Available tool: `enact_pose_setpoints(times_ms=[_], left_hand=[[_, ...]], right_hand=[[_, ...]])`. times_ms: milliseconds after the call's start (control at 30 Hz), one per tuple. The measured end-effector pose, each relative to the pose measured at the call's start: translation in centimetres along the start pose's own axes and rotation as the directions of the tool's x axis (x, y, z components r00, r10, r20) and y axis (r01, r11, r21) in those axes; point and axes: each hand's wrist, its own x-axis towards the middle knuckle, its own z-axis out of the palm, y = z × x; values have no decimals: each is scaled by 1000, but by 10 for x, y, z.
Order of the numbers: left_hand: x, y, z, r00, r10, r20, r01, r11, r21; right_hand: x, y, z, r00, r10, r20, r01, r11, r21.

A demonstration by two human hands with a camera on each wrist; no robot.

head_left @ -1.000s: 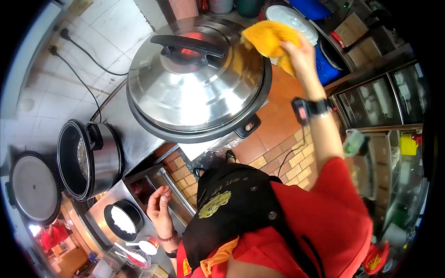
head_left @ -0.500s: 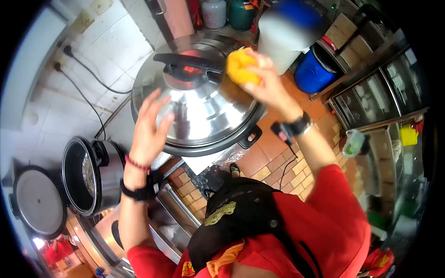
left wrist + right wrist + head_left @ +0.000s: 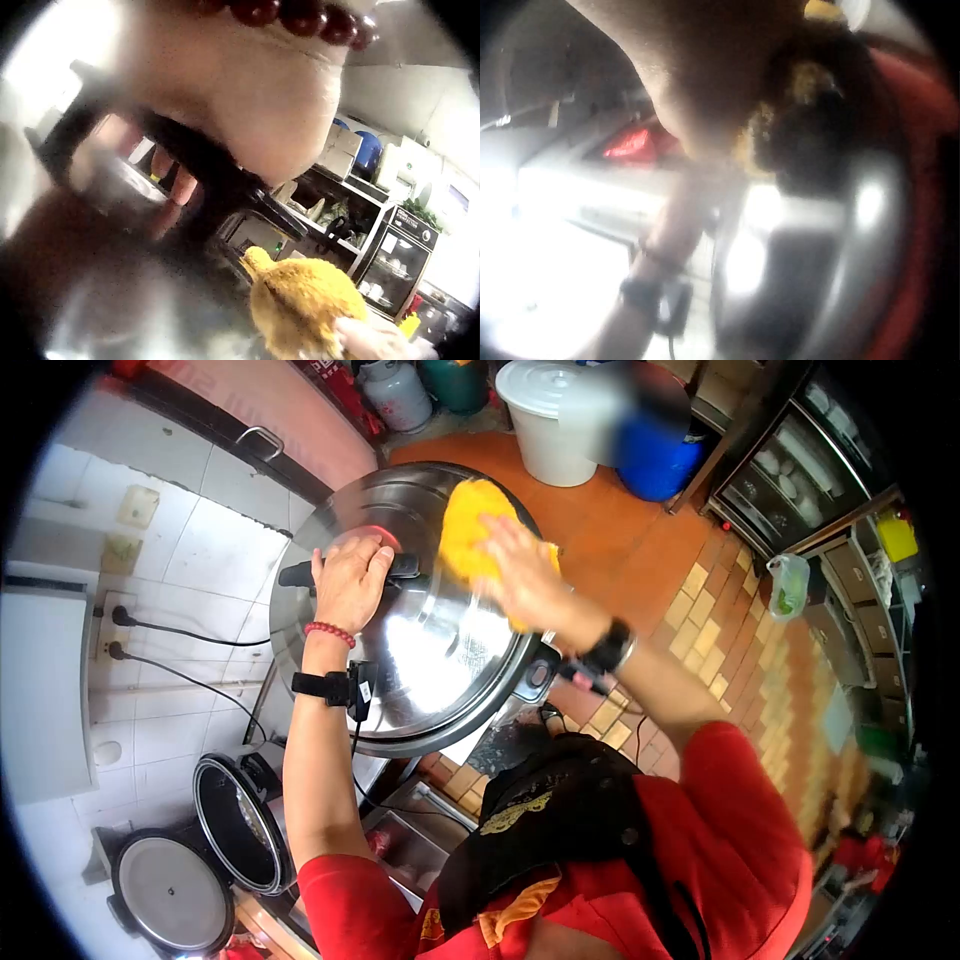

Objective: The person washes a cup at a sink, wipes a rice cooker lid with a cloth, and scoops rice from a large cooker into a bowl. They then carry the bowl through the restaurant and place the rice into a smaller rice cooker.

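A large round steel lid [image 3: 430, 670] covers a big cooker in front of me. My left hand [image 3: 348, 585], with a red bead bracelet at the wrist, grips the lid's black handle [image 3: 405, 567]. In the left wrist view its fingers [image 3: 181, 186] show through the gap beneath the handle. A fluffy yellow cloth [image 3: 465, 530] lies against the right side of the lid. My right hand [image 3: 530, 580] holds this cloth from above, blurred by motion. The cloth looks bunched up in the left wrist view, while the right wrist view is mostly blurred.
Lower left stands an open cooker [image 3: 240, 820], its grey lid [image 3: 170, 890] raised beside it. Two black cords [image 3: 200, 632] run along the tiled wall. A white bucket [image 3: 550, 435] and a blue barrel [image 3: 655, 460] stand on the floor beyond the lid.
My left hand has risen from low beside the counter to the lid handle and taken hold of it. The right hand has moved the cloth from the lid's far edge inward across its right side.
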Motion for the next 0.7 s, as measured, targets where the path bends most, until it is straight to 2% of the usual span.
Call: enact_pose_setpoints(times_ms=[100, 167, 200, 233, 267, 367, 433, 500, 567, 633, 700], left_hand=[[-1, -5, 2, 1000, 29, 0, -29, 1000, -11], [-4, -6, 1, 999, 38, 3, -38, 999, -13], [-4, -8, 2, 999, 32, -7, -32, 999, -7], [-4, -5, 1, 1000, 28, -13, -28, 1000, -3], [-4, -5, -1, 999, 9, 36, -8, 1000, -24], [-4, -11, 2, 998, 17, 55, -15, 1000, -23], [-3, -9, -1, 997, 26, 73, -23, 999, -39], [-3, -5, -3, 996, 6, 83, -2, 999, -41], [-2, -3, -5, 995, -10, 98, 14, 999, -39], [-2, -4, -6, 994, -26, 102, 30, 999, -30], [-4, -2, -6, 994, -28, 106, 30, 999, -19]], right_hand=[[52, 55, -11, 989, 148, 17, -148, 989, -11], [78, 123, -3, 983, 96, -154, -133, 960, -246], [79, 134, -18, 946, 283, -157, -289, 957, -16], [78, 145, -31, 880, 461, -114, -432, 876, 213], [75, 169, -27, 871, 478, -111, -449, 868, 214], [38, 240, 25, 808, 564, -168, -555, 826, 101], [2, 261, 81, 925, 380, 2, -380, 925, 23], [-44, 258, 165, 841, 524, 132, -532, 846, 28], [-96, 214, 198, 978, 209, 3, -203, 952, -230], [-130, 173, 191, 959, 283, -28, -282, 935, -213], [-162, 149, 176, 965, 230, 126, -209, 965, -156]])
